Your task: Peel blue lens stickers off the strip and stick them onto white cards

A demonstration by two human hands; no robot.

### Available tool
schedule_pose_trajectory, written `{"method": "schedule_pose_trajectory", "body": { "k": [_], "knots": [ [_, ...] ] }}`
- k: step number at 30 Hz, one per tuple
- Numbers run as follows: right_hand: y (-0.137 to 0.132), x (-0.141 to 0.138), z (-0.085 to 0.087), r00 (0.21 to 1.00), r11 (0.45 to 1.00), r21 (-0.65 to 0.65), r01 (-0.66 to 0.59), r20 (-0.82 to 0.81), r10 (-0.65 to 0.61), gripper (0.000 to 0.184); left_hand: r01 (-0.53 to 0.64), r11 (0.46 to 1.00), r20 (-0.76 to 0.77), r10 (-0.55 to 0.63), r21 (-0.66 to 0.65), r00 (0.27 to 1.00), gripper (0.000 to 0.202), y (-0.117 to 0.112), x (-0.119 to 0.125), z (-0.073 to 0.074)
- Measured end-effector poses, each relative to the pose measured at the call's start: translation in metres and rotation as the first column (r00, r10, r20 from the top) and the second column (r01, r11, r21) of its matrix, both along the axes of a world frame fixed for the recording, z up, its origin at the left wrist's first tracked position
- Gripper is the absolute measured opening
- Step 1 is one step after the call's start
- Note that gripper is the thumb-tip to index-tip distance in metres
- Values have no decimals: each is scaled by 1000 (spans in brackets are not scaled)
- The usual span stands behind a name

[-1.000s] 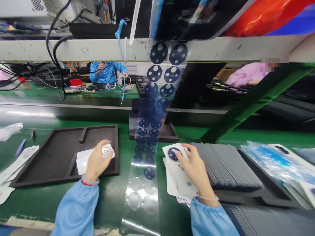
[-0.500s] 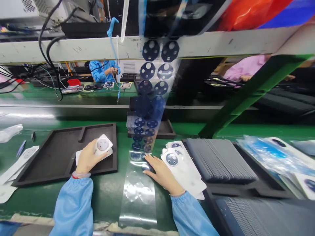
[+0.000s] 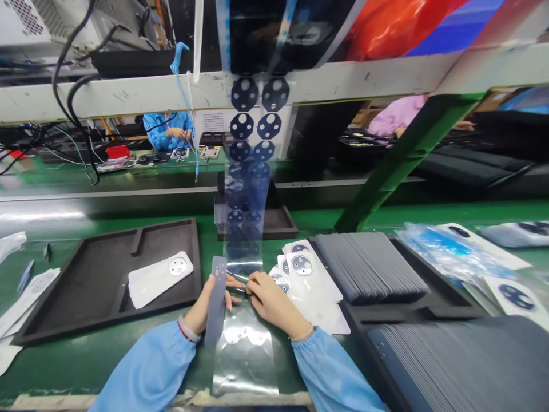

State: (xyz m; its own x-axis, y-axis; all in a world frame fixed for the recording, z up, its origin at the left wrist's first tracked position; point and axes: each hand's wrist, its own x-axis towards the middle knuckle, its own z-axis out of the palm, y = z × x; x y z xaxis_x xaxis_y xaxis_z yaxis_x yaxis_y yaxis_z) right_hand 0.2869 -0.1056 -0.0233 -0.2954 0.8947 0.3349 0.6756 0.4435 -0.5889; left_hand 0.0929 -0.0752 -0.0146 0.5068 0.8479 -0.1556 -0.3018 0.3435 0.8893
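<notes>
A thin grey phone back panel (image 3: 217,297) stands on edge in my left hand (image 3: 205,302), small holes near its top. That hand grips it beside a clear film strip (image 3: 246,366) that hangs from above and lies over the bench. Dark round stickers with holes (image 3: 244,94) line the strip in two columns. My right hand (image 3: 272,300) is closed, its fingertips pinching at the strip just right of my left fingers; the exact pinch point is partly hidden. White panels with round camera patches (image 3: 302,266) lie to the right of this hand. Another white panel stack (image 3: 158,280) rests in the black tray (image 3: 86,280).
Grey panels stand in rows (image 3: 371,266) in a black holder at right, with another row (image 3: 463,366) nearer. Plastic-wrapped pieces (image 3: 450,246) lie beyond. A green post (image 3: 412,154) slants at right. Two co-workers' sleeves (image 3: 169,129) show behind the shelf beam (image 3: 141,94).
My left hand has left the white panels in the tray, moved right, and now holds a grey panel. My right hand's spread fingers have curled into a pinch. The view has shifted slightly.
</notes>
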Motion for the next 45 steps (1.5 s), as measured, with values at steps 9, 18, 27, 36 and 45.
{"method": "schedule_pose_trajectory", "body": {
  "k": [9,18,27,36,45],
  "knots": [
    [2,10,23,536,857,-408,-314,-822,-195,27,-143,990,-182,142,9,973,58,-1,4,-11],
    [9,-43,0,249,829,-552,87,-794,-555,35,-146,965,-317,212,219,924,47,-14,14,-21],
    [-1,-54,-10,251,802,-546,243,-763,-595,34,9,951,-343,103,310,934,50,-30,14,-22],
    [-4,-54,-3,294,799,-528,286,-745,-598,33,33,943,-338,86,331,937,47,-31,13,-22],
    [-5,-53,-9,293,789,-534,303,-736,-611,33,34,946,-288,64,322,955,46,-31,12,-25]
  ]
}}
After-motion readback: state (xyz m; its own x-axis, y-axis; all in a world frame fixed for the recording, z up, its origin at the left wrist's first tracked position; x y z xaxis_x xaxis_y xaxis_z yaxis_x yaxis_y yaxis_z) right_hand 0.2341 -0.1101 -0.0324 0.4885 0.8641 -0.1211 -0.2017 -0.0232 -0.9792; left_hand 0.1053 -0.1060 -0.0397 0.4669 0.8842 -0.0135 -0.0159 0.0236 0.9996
